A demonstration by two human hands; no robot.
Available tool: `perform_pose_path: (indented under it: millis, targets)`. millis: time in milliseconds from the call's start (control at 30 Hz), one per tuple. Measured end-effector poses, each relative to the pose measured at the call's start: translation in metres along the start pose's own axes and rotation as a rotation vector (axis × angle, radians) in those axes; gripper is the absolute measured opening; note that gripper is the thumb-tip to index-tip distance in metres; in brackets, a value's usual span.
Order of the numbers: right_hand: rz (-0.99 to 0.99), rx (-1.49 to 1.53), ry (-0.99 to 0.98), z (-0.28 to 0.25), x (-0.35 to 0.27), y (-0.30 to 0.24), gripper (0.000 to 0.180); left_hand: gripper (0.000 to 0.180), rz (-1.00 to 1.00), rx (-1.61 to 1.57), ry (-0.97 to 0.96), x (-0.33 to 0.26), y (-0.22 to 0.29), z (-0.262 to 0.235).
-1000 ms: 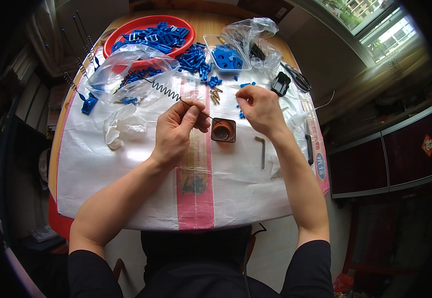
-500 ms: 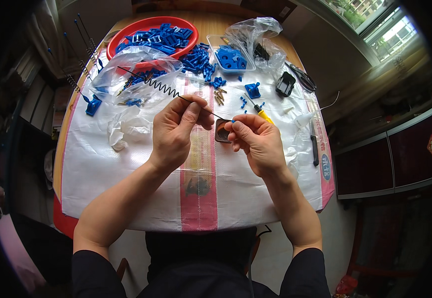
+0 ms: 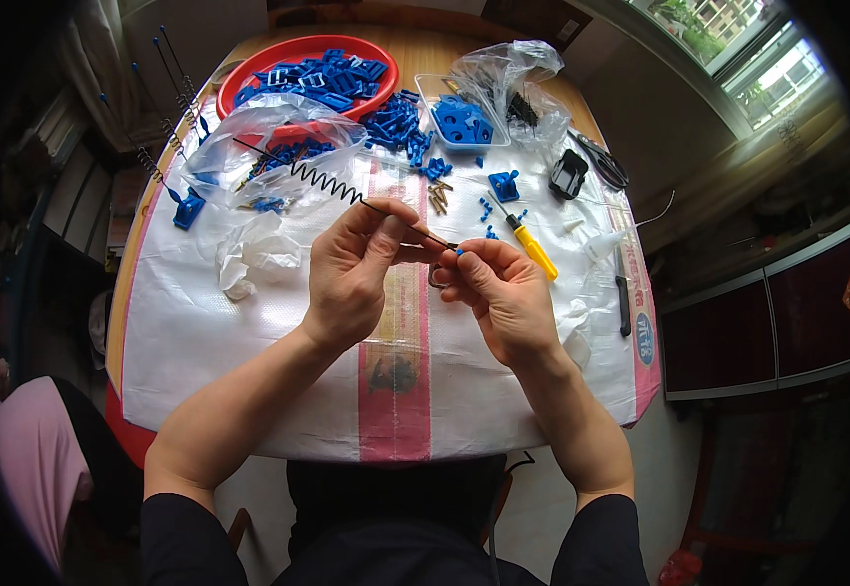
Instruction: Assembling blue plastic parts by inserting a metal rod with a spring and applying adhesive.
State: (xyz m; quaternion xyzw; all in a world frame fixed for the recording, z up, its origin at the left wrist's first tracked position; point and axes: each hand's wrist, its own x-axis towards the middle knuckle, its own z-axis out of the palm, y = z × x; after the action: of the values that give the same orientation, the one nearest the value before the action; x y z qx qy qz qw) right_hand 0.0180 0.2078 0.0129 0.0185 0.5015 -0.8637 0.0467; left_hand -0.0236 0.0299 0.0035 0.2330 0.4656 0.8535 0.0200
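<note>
A thin black wire with a coiled spring section [image 3: 325, 181] slants across the space above the table. My left hand [image 3: 352, 278] pinches its straight part between thumb and fingers, and the coil sticks out to the far left. At the wire's near end sits a tiny blue bead [image 3: 459, 251], gripped by the thumb and fingertips of my right hand [image 3: 508, 298]. Whether the wire's end is inside the bead cannot be made out. Behind my right fingers a small dark dish [image 3: 435, 276] is mostly hidden. A yellow-handled screwdriver [image 3: 536, 254] lies beyond my right hand.
A red basin [image 3: 389, 83] of blue plastic parts stands at the far left, beside a clear plastic bag [image 3: 278, 122]. A clear tub [image 3: 464, 146] holds more blue pieces. Brass pins [image 3: 438, 197], scissors [image 3: 603, 164] and a knife [image 3: 624, 303] lie about. Someone in pink [image 3: 39, 459] is at left.
My hands have come slightly closer together, and the right one has dropped a little, so more of the screwdriver shows and the dish is more covered. More of the person in pink shows.
</note>
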Motion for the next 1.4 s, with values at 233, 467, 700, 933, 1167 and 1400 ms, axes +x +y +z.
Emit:
perform_pose_path:
  millis: [233, 467, 700, 933, 1167, 1400]
  targets:
    - [0.004, 0.009, -0.005, 0.0006, 0.0000, -0.0003, 0.019, 0.015, 0.017, -0.011, 0.030, 0.0003, 0.0020, 0.0055]
    - [-0.001, 0.010, -0.017, 0.0004, 0.0000, -0.0001, 0.019, 0.016, 0.008, -0.013, 0.027, -0.0003, 0.0019, 0.0051]
    - [-0.006, 0.002, -0.014, 0.0009, 0.0000, 0.0001, 0.019, 0.016, -0.004, -0.013, 0.018, 0.0000, 0.0009, 0.0028]
    - [-0.008, -0.013, -0.018, 0.0002, 0.0003, 0.0002, 0.018, 0.018, -0.025, -0.007, -0.019, -0.0004, 0.0011, 0.0008]
    - [-0.009, -0.010, -0.010, 0.0004, 0.0002, 0.0004, 0.019, 0.017, -0.021, -0.010, 0.003, -0.0003, 0.0017, 0.0032]
    - [-0.030, -0.050, -0.014, 0.0007, -0.0002, -0.0011, 0.018, 0.019, -0.009, 0.055, -0.042, -0.0002, 0.0019, 0.0001]
